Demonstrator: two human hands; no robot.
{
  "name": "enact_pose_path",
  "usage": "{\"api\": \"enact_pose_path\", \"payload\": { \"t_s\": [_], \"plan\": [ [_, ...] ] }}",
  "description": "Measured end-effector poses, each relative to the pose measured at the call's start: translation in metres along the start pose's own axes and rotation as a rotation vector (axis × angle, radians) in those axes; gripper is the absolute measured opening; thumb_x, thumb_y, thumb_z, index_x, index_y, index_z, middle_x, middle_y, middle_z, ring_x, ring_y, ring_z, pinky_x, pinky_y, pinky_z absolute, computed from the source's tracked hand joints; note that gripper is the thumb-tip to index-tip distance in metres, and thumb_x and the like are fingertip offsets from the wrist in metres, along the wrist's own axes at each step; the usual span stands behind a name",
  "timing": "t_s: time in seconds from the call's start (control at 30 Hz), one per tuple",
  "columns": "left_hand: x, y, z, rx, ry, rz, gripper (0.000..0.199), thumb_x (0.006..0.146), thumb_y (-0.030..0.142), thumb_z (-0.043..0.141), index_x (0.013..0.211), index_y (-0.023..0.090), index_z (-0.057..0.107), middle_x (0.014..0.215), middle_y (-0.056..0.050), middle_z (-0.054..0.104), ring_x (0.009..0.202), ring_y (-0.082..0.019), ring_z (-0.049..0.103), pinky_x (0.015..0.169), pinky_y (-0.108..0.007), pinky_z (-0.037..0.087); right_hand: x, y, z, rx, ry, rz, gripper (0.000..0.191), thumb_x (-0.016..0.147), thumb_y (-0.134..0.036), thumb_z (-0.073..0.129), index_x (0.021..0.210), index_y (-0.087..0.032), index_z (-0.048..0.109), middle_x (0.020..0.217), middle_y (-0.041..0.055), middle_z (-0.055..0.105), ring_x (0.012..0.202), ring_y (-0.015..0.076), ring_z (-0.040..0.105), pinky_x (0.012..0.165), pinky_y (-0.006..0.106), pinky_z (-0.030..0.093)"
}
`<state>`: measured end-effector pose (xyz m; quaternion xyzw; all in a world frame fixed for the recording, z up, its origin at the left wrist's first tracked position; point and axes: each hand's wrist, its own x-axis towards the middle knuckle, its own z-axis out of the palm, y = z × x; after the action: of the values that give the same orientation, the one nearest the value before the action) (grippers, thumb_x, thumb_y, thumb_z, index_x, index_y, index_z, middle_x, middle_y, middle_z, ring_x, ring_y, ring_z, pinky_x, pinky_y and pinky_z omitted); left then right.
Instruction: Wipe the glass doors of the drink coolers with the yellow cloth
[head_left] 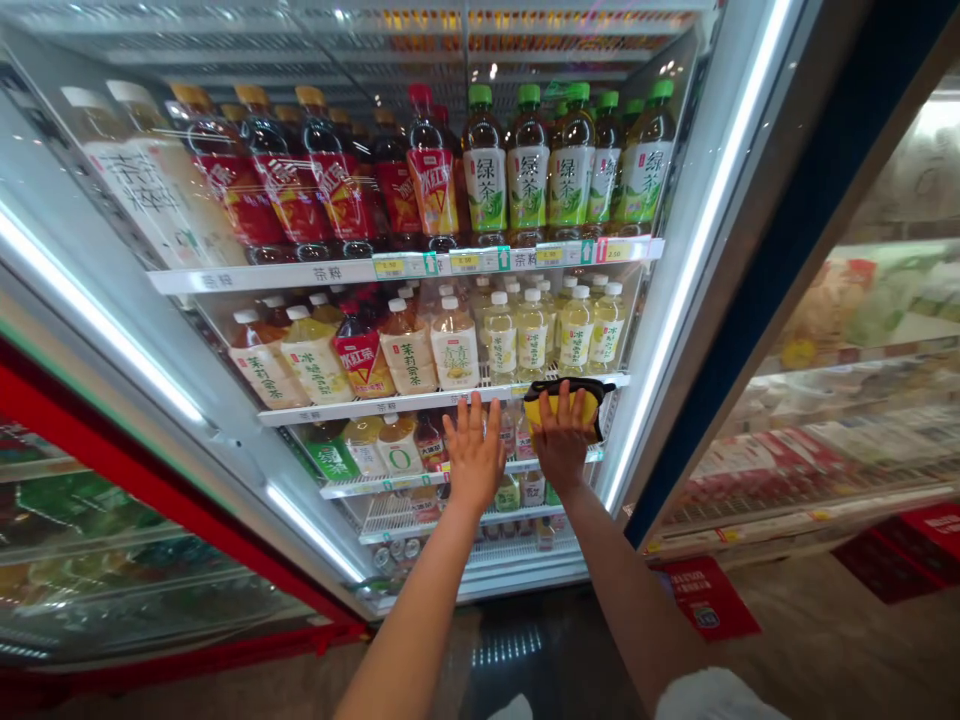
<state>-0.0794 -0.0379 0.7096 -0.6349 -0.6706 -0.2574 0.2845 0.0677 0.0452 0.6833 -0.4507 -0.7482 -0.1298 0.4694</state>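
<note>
My left hand (475, 455) is raised with its fingers spread before the lower shelves of a drinks fridge, and nothing is in it. To its right, my right hand (562, 435) has its palm and fingers on a yellow cloth (534, 408) with a black edge. The cloth lies near the right end of the shelf edge (420, 400) under the second row of bottles. Clear bottles with pale yellow drink (532, 335) stand just above the hands. A bottle with a white label (454, 345) is above my left hand.
Red-labelled bottles (341, 190) and green-capped bottles (571, 170) fill the top shelf. A bright light strip (705, 230) runs down the fridge's right side. More fridges stand left and right. A red sign (709, 598) is low at the right.
</note>
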Motion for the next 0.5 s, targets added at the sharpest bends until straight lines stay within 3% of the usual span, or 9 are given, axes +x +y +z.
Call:
{"api": "enact_pose_path", "payload": {
  "t_s": [0.13, 0.23, 0.37, 0.5],
  "plan": [
    [-0.001, -0.012, -0.006, 0.000, -0.002, -0.005, 0.094, 0.089, 0.021, 0.069, 0.165, 0.022, 0.015, 0.172, -0.015, 0.005, 0.159, -0.034, -0.002, 0.128, -0.065, 0.008, -0.033, 0.012, 0.004, -0.020, -0.014, -0.090, 0.045, 0.101, -0.031, 0.050, 0.146, -0.028, 0.056, 0.161, 0.0116, 0.045, 0.154, 0.0345, 0.030, 0.121, 0.065, 0.026],
    [-0.001, -0.023, -0.012, 0.004, 0.001, -0.005, 0.099, 0.089, 0.019, 0.069, 0.166, 0.025, 0.007, 0.171, -0.015, 0.002, 0.158, -0.034, -0.002, 0.127, -0.066, 0.009, -0.022, 0.018, 0.002, -0.024, 0.007, 0.009, 0.050, 0.100, -0.028, 0.047, 0.150, -0.026, 0.051, 0.165, 0.0132, 0.039, 0.155, 0.0376, 0.026, 0.117, 0.068, 0.030],
    [0.000, -0.035, -0.017, 0.002, 0.013, -0.003, 0.103, 0.090, 0.018, 0.068, 0.165, 0.028, -0.001, 0.171, -0.014, -0.001, 0.158, -0.035, 0.000, 0.127, -0.067, 0.010, 0.012, -0.015, 0.004, 0.002, 0.051, 0.136, 0.060, 0.098, -0.027, 0.045, 0.158, -0.020, 0.041, 0.171, 0.0161, 0.024, 0.157, 0.0435, 0.014, 0.116, 0.076, 0.026],
    [0.001, -0.041, -0.018, -0.028, 0.018, 0.002, 0.101, 0.091, 0.020, 0.067, 0.165, 0.026, 0.000, 0.172, -0.015, 0.002, 0.158, -0.036, 0.002, 0.127, -0.067, 0.011, 0.001, -0.049, 0.009, 0.036, 0.023, -0.006, 0.053, 0.100, -0.029, 0.046, 0.154, -0.026, 0.048, 0.169, 0.0130, 0.031, 0.157, 0.0399, 0.018, 0.119, 0.075, 0.021]
  ]
}}
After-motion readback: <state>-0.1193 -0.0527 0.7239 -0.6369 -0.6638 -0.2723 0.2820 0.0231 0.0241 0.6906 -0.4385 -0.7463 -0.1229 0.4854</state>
